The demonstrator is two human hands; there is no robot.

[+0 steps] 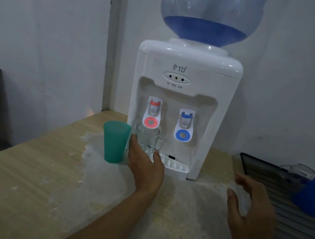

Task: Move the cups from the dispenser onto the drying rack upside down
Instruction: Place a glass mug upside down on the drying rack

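Left hand [145, 164] reaches glass mug [146, 140] under "TD" dispenser [184, 94].

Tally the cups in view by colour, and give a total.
Green cup: 1, by the dispenser.
Clear glass mugs: 2, one under the red tap, one on the rack.
Blue cup: 1, on the rack.
Total: 4

Glossy white plastic dispenser [182, 110], clear glass mug [146, 140] — matt, scuffed wood-grain counter [20, 180].
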